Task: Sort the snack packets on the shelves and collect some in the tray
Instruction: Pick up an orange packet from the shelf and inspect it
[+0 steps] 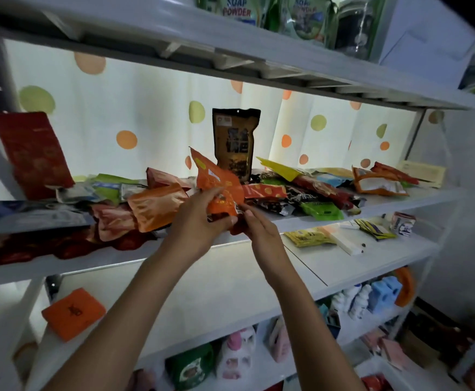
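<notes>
Snack packets lie heaped along the middle shelf, a dark pouch standing upright behind them. Both hands meet at the shelf's near edge: the left hand grips an orange packet lifted from the heap, the right hand pinches its lower corner. Sorting looks under way; next it needs a place. No tray shows.

Heap of crinkled foil snack packets lies along middle white metal shelf. Tall dark stand-up pouch upright behind heap, at centre. Large red flat packet leans at shelf's left end. Left hand and right hand meet before heap, both on orange foil packet. Yellow flat sachet on shelf below, right. Orange square box lower left. Soap powder bags on top shelf.
</notes>
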Action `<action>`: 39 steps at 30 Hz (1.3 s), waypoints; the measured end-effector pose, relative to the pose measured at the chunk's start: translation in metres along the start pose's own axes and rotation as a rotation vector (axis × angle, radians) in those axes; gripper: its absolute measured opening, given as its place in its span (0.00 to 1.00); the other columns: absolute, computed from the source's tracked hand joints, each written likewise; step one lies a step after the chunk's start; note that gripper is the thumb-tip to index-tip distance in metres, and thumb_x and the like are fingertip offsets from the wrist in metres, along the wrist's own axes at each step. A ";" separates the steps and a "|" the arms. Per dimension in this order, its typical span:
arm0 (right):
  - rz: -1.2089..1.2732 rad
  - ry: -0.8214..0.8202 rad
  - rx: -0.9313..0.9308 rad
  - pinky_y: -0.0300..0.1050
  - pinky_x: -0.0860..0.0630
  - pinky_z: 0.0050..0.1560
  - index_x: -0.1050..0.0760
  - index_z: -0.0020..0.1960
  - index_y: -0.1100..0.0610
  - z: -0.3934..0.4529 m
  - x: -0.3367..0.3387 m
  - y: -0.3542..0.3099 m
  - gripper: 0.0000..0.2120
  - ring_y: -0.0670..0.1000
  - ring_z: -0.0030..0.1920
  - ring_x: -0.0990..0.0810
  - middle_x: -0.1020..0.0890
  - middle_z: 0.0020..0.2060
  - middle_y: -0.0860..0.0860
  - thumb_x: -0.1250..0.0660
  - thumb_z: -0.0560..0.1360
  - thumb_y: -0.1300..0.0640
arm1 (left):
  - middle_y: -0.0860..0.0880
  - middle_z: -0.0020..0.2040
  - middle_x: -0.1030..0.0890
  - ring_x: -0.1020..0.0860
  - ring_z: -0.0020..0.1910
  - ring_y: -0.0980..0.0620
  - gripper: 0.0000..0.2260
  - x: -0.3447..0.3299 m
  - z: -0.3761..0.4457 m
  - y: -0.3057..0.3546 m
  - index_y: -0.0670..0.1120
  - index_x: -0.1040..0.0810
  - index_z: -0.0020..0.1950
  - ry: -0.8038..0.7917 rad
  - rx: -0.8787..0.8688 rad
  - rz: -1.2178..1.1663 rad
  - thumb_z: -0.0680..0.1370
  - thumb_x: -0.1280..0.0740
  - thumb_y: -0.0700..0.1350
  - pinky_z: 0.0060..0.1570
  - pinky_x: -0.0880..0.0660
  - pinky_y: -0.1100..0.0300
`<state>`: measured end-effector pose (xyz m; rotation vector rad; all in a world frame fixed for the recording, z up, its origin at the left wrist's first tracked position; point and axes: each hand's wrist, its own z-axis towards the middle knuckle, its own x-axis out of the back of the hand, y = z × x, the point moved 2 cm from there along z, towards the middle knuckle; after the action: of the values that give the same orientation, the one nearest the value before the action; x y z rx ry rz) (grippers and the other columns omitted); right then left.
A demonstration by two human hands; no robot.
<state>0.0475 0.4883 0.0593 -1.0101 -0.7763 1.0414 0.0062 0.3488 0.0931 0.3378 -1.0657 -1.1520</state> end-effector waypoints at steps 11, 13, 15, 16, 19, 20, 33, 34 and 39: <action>-0.301 -0.163 0.086 0.34 0.26 0.51 0.23 0.62 0.51 0.080 -0.031 -0.003 0.15 0.45 0.53 0.21 0.19 0.54 0.46 0.42 0.81 0.62 | 0.43 0.75 0.38 0.46 0.76 0.38 0.21 0.015 0.082 -0.043 0.56 0.31 0.66 -0.071 0.013 0.285 0.76 0.36 0.61 0.72 0.42 0.38; -0.386 -0.202 0.086 0.34 0.27 0.45 0.22 0.64 0.54 0.092 -0.028 0.013 0.15 0.45 0.49 0.21 0.19 0.52 0.48 0.42 0.81 0.61 | 0.44 0.72 0.34 0.39 0.72 0.39 0.21 0.012 0.086 -0.052 0.56 0.31 0.66 -0.136 0.041 0.317 0.76 0.36 0.62 0.68 0.36 0.39; -0.491 -0.284 0.040 0.38 0.29 0.43 0.21 0.62 0.54 0.102 -0.025 0.027 0.15 0.46 0.44 0.23 0.19 0.49 0.49 0.42 0.81 0.61 | 0.44 0.69 0.29 0.34 0.68 0.40 0.22 0.009 0.088 -0.065 0.56 0.31 0.66 -0.252 0.105 0.437 0.75 0.37 0.64 0.67 0.35 0.40; -0.515 -0.320 0.018 0.40 0.30 0.42 0.20 0.60 0.54 0.107 -0.022 0.034 0.14 0.47 0.42 0.23 0.19 0.47 0.50 0.42 0.80 0.61 | 0.44 0.68 0.28 0.33 0.68 0.39 0.24 0.007 0.090 -0.071 0.57 0.32 0.66 -0.308 0.142 0.542 0.74 0.39 0.67 0.68 0.37 0.39; -0.617 -0.338 0.139 0.46 0.29 0.47 0.18 0.57 0.56 0.122 -0.018 0.046 0.14 0.54 0.47 0.23 0.20 0.48 0.55 0.40 0.78 0.59 | 0.43 0.66 0.28 0.32 0.65 0.41 0.22 0.006 0.097 -0.068 0.54 0.30 0.61 -0.358 0.135 0.759 0.73 0.38 0.66 0.65 0.34 0.46; -0.700 -0.334 0.196 0.50 0.29 0.56 0.18 0.59 0.55 0.129 -0.017 0.050 0.15 0.58 0.56 0.25 0.21 0.55 0.58 0.40 0.78 0.57 | 0.44 0.62 0.26 0.28 0.59 0.45 0.17 0.003 0.100 -0.065 0.52 0.29 0.56 -0.374 0.106 0.749 0.75 0.36 0.61 0.57 0.30 0.51; -0.486 -0.592 0.115 0.49 0.21 0.50 0.17 0.49 0.57 0.170 0.038 0.025 0.14 0.55 0.49 0.18 0.16 0.48 0.55 0.38 0.73 0.69 | 0.53 0.50 0.20 0.22 0.47 0.51 0.15 -0.037 0.103 -0.007 0.52 0.28 0.55 -0.340 -0.171 0.817 0.75 0.35 0.60 0.43 0.26 0.56; -0.501 -0.552 0.149 0.49 0.22 0.49 0.17 0.45 0.56 0.175 0.042 0.023 0.15 0.53 0.48 0.19 0.16 0.47 0.54 0.38 0.71 0.70 | 0.52 0.51 0.20 0.22 0.48 0.51 0.14 -0.045 0.104 -0.001 0.52 0.27 0.56 -0.313 -0.198 0.827 0.76 0.36 0.59 0.43 0.27 0.57; -0.826 -0.255 0.295 0.47 0.24 0.52 0.20 0.48 0.51 0.210 0.060 0.030 0.13 0.51 0.51 0.22 0.20 0.52 0.50 0.34 0.69 0.65 | 0.49 0.49 0.22 0.27 0.44 0.52 0.07 -0.072 0.101 0.007 0.48 0.28 0.46 -0.265 -0.271 0.793 0.77 0.36 0.51 0.38 0.38 0.59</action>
<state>-0.1285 0.6109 0.1093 -0.2383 -1.0820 0.5325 -0.0732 0.4424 0.1122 -0.4393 -1.1035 -0.6096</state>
